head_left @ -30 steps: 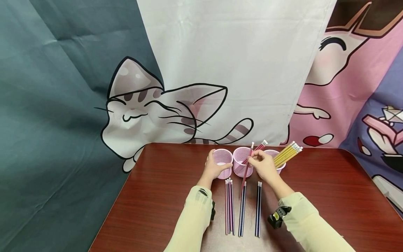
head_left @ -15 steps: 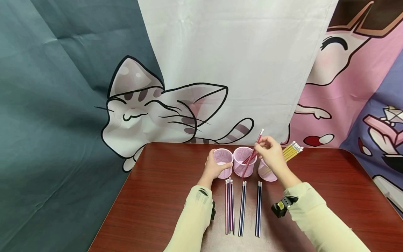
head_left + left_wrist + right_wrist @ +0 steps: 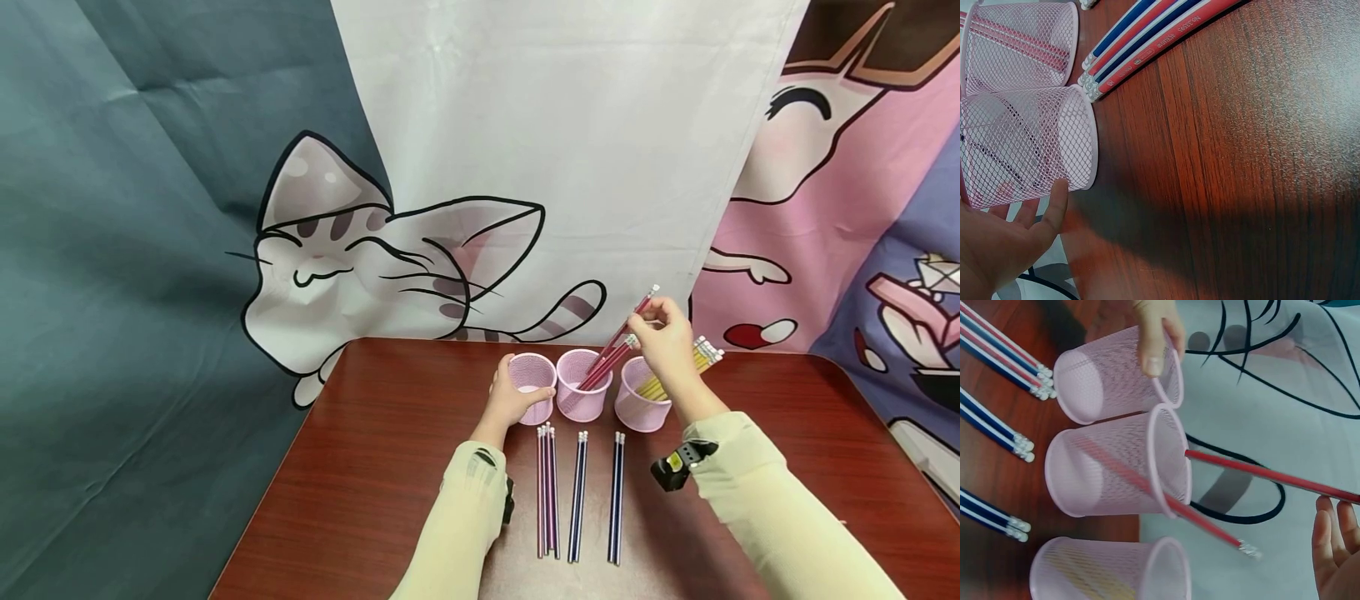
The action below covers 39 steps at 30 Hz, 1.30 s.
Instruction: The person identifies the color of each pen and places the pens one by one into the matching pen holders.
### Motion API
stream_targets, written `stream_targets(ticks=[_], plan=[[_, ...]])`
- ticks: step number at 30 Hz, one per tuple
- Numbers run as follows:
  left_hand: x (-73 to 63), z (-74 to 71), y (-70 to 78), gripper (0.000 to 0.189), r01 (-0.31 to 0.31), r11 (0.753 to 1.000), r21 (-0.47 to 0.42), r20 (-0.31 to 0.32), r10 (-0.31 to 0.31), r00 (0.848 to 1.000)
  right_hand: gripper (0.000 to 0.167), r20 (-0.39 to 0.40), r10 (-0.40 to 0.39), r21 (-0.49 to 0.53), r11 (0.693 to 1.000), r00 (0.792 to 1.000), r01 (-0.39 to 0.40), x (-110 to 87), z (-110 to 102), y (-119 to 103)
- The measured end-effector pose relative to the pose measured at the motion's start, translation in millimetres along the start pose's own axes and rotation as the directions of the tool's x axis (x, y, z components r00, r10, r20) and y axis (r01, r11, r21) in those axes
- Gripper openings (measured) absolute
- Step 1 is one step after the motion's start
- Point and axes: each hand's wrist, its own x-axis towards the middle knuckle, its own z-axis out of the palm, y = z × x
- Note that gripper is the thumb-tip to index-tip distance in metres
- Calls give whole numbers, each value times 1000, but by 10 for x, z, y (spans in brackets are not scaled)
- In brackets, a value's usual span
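My left hand [image 3: 508, 402] holds the leftmost pink mesh pencil cup [image 3: 534, 408], thumb on the near side and fingers at the far side. In the left wrist view, fingers [image 3: 1054, 209] lie against its mesh wall. Above the middle mesh cup [image 3: 581, 406], my right hand [image 3: 670, 346] pinches a red pencil [image 3: 1260, 472] near its eraser end. The pencil slants, its lower end at the mouth of that cup. Other red pencils [image 3: 606, 367] lean inside the middle cup toward the right. Yellow pencils [image 3: 654, 388] lean in the rightmost mesh cup [image 3: 641, 415], partly behind the right hand.
On the brown table [image 3: 375, 467], red and blue striped pencils [image 3: 548, 492] lie in front of the left cup. Two groups of dark blue pencils [image 3: 577, 497] lie to their right. A printed cloth [image 3: 585, 167] hangs along the table's back edge.
My right hand has risen and moved right and back with the red pencil, whose lower end shifted from in front of the middle cup to its mouth. The left hand stays put.
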Motion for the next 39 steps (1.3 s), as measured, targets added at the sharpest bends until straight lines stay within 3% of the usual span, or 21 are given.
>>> stream_targets(ticks=[11, 18, 39], plan=[[2, 10, -9, 96, 9, 1000, -6, 8, -9, 1000, 15, 3, 118, -105, 988, 993, -117, -76, 57, 356], [-11, 10, 7, 97, 6, 1000, -14, 0, -6, 1000, 22, -1, 236, -108, 966, 972, -234, -139, 82, 514], [-7, -6, 7, 96, 4, 1000, -23, 1, -4, 1000, 39, 50, 290, -183, 944, 956, -276, -169, 77, 624]])
